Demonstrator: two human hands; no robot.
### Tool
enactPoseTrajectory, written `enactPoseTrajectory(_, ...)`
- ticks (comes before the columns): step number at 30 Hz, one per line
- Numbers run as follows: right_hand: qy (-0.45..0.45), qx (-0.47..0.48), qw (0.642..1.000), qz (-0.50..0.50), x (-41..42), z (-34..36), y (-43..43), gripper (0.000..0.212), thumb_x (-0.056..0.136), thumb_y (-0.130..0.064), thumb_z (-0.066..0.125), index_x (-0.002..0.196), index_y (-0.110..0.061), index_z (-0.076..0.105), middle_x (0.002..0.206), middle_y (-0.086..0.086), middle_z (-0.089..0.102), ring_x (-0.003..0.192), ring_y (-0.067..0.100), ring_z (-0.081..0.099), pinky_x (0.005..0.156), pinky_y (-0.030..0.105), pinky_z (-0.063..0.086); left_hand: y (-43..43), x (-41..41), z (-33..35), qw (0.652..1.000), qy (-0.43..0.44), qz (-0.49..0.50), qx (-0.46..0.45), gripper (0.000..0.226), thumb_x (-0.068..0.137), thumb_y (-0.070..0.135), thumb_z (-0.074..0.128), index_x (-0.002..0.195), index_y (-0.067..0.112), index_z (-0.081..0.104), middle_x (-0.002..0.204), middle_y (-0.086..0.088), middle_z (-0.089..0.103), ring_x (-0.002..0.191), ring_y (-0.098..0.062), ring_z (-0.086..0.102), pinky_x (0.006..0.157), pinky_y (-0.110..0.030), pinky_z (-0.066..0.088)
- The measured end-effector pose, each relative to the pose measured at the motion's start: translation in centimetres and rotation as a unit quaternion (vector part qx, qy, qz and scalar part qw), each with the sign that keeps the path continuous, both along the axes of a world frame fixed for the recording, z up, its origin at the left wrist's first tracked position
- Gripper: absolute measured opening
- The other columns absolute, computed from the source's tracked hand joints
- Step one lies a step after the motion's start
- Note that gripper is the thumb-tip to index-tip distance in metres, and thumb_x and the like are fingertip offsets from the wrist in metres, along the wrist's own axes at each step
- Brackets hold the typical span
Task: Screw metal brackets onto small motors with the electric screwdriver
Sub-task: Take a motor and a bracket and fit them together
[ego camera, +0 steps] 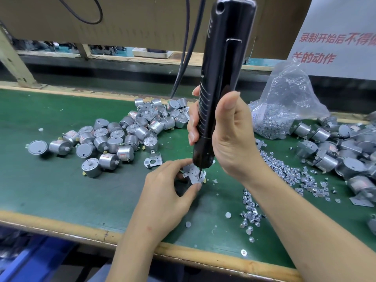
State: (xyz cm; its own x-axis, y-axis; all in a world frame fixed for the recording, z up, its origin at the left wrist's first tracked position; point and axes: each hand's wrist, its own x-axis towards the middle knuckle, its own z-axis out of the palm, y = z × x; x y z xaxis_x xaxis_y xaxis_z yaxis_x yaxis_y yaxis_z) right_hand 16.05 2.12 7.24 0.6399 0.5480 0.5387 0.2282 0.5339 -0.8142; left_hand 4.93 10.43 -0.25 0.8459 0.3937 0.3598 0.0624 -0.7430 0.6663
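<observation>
Green mat [61,190] carries loose motors [114,137]; cardboard wall [142,21] behind.

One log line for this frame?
phase fastening | left hand holds bracket | right hand grips screwdriver | bit on bracket

Person's left hand [164,186] and right hand [232,137] are bare, no covering on either. Left forearm [130,251] and right forearm [305,220] are bare right to the frame edge. Fingernails are short, rounded and plain; the right thumbnail [231,104] is the clearest. Small reddish spot [149,228] near the left wrist. Pale blue fabric [99,274] at the near edge under the left forearm, possibly the person's clothing, can't tell.
</observation>
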Motion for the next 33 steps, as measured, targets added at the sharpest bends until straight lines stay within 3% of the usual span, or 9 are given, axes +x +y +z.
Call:
enactPoseTrajectory(8, 0.001, -0.015, 1.000, 0.003, -0.08, -0.41, 0.20, 0.072, 0.078, -0.074, 0.052, 0.103, -0.007, 0.051, 0.067, -0.004, 0.056, 0.048, 0.018, 0.049, 0.047, 0.037, 0.041, 0.01, 0.03, -0.17, 1.000, -0.003, -0.005, -0.004, 0.038, 0.078, 0.025, 0.080, 0.112, 0.035, 0.065, 0.089, 0.027, 0.064, 0.086, 0.008, 0.058, 0.073, -0.001, 0.036)
enactPoseTrajectory(15, -0.002, -0.025, 1.000, 0.012, -0.30, -0.67, 0.34, 0.094, 0.077, -0.077, 0.056, 0.102, 0.013, 0.041, 0.067, -0.005, 0.057, 0.047, 0.018, 0.048, 0.048, 0.032, 0.041, -0.41, 0.29, -0.82, 1.000, 0.012, 0.005, 0.000, 0.039, 0.080, 0.025, 0.078, 0.108, 0.038, 0.056, 0.092, 0.018, 0.063, 0.091, -0.008, 0.058, 0.077, -0.019, 0.043)
enactPoseTrajectory(21, 0.004, -0.023, 1.000, 0.018, -0.45, -0.71, 0.43, 0.095, 0.079, -0.077, 0.056, 0.102, 0.014, 0.039, 0.065, -0.006, 0.055, 0.045, 0.018, 0.047, 0.048, 0.032, 0.040, -0.43, 0.52, -0.79, 1.000, -0.002, 0.006, 0.030, 0.042, 0.079, 0.023, 0.078, 0.094, 0.043, 0.043, 0.081, 0.029, 0.051, 0.081, -0.012, 0.053, 0.067, -0.016, 0.035)
enactPoseTrajectory(28, 0.007, -0.022, 1.000, 0.012, -0.52, -0.80, 0.60, 0.088, 0.081, -0.075, 0.056, 0.099, 0.010, 0.040, 0.065, -0.005, 0.056, 0.045, 0.018, 0.047, 0.047, 0.030, 0.041, -0.48, 0.48, -0.91, 0.999, -0.015, 0.009, 0.041, 0.045, 0.079, 0.023, 0.078, 0.090, 0.044, 0.040, 0.077, 0.033, 0.048, 0.075, -0.007, 0.047, 0.068, -0.007, 0.033)
enactPoseTrajectory(33, -0.003, -0.012, 1.000, 0.012, -0.52, -0.69, 0.47, 0.097, 0.078, -0.077, 0.056, 0.104, 0.015, 0.039, 0.065, -0.007, 0.055, 0.045, 0.017, 0.046, 0.048, 0.031, 0.040, -0.38, 0.49, -0.87, 0.999, -0.010, 0.007, 0.043, 0.040, 0.078, 0.022, 0.079, 0.098, 0.041, 0.050, 0.082, 0.036, 0.048, 0.080, -0.007, 0.050, 0.072, -0.005, 0.034)
